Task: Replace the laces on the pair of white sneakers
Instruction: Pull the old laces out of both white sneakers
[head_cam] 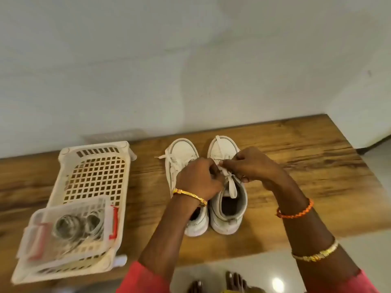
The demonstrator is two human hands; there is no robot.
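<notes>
Left sneaker [182,163] laces half hidden; box [69,231] contents blurred.

I counted two white sneakers [211,187] side by side on one wooden table [296,166], one white plastic basket [93,166] holding one clear box [69,231], two hands, a left hand [198,180] and a right hand [251,168], and three bangles.

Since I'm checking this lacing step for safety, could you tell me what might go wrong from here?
1. Both hands, left hand and right hand, pinch the lace on the right sneaker; a hard tug could tip or drag that unheld shoe.
2. The left forearm crosses the left sneaker, so it might nudge that shoe.
3. The left sneaker's loose lace end trails on the wooden table and could snag.
</notes>
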